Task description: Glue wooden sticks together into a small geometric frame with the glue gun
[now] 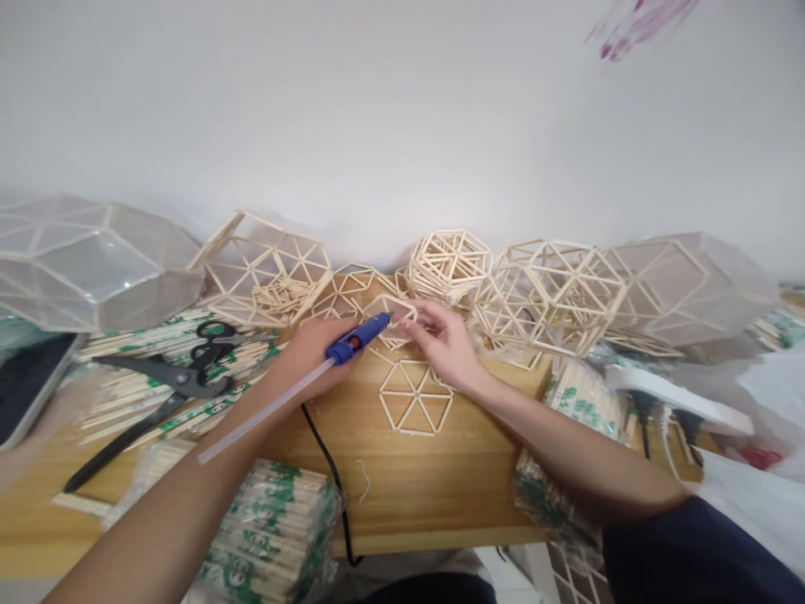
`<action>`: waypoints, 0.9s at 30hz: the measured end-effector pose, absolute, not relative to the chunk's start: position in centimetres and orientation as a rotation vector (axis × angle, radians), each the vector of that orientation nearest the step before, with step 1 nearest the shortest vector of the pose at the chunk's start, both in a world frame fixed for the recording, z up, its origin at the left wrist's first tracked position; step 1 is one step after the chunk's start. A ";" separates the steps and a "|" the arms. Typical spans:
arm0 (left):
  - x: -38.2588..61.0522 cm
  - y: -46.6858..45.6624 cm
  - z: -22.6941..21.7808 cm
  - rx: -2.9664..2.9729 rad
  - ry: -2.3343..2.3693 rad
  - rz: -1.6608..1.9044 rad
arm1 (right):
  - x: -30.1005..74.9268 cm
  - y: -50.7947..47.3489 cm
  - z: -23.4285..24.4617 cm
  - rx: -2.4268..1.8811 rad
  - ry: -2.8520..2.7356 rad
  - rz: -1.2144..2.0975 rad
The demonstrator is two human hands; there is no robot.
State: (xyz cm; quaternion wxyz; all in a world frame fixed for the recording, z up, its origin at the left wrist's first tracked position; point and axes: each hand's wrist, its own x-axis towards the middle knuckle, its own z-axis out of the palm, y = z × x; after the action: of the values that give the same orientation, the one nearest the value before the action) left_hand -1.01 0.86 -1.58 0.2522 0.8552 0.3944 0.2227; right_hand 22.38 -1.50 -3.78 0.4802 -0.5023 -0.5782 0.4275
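Note:
My left hand (311, 352) is closed round a blue glue gun (360, 335) with a clear glue stick (270, 411) sticking out of its back; its nozzle touches a small stick frame (397, 312). My right hand (444, 340) pinches that frame from the right, holding it just above the wooden board (433, 478). A flat hexagon of sticks (416, 396) lies on the board below both hands. The gun's black cord (330, 470) runs toward me over the board's front edge.
Several stick polyhedra (547, 289) line the wall, two of them covered in clear film (94, 264). Black shears (151, 394) and scissors (217, 335) lie on wrapped chopstick packs at left. More packs (277, 528) sit front left; a white power strip (672, 403) is at right.

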 end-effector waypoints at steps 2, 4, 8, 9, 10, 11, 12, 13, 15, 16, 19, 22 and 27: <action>-1.1 0.9 -1.5 2.349 1.067 0.588 | 22.4 -1.5 -3.7 -1.205 -1.417 1.046; -1.2 0.9 -1.4 2.373 1.070 0.567 | 22.4 -1.5 -3.7 -1.217 -1.425 1.044; -1.3 1.0 -1.3 2.391 1.077 0.532 | 22.4 -1.6 -3.5 -1.240 -1.435 1.033; -1.3 0.9 -1.3 2.388 1.083 0.531 | 22.3 -1.6 -3.5 -1.231 -1.437 1.032; -1.2 0.9 -1.3 2.379 1.091 0.530 | 22.3 -1.6 -3.5 -1.224 -1.437 1.031; -1.2 0.8 -1.4 2.366 1.098 0.534 | 22.3 -1.6 -3.5 -1.220 -1.437 1.032; -1.1 0.8 -1.4 2.349 1.106 0.547 | 22.3 -1.6 -3.5 -1.222 -1.437 1.034; -1.0 0.7 -1.5 2.330 1.114 0.561 | 22.3 -1.7 -3.5 -1.228 -1.437 1.038; -0.8 0.6 -1.6 2.295 1.134 0.584 | 22.2 -1.7 -3.6 -1.239 -1.433 1.045; -0.7 0.6 -1.7 2.281 1.141 0.593 | 22.2 -1.7 -3.6 -1.240 -1.429 1.046; -0.7 0.6 -1.7 2.275 1.134 0.603 | 22.2 -1.7 -3.6 -1.242 -1.421 1.046; -0.8 0.7 -1.4 2.357 1.116 0.566 | 22.2 -1.6 -3.6 -1.228 -1.422 1.053; -0.8 0.6 -0.8 2.431 1.136 0.483 | 22.2 -1.6 -3.5 -1.229 -1.438 1.005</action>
State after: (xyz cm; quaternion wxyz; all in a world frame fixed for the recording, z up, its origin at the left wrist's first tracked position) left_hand -0.80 0.57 -0.77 0.2059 0.8725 0.4077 0.1735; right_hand 22.24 -1.64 -3.50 0.4793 -0.5035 -0.5892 0.4118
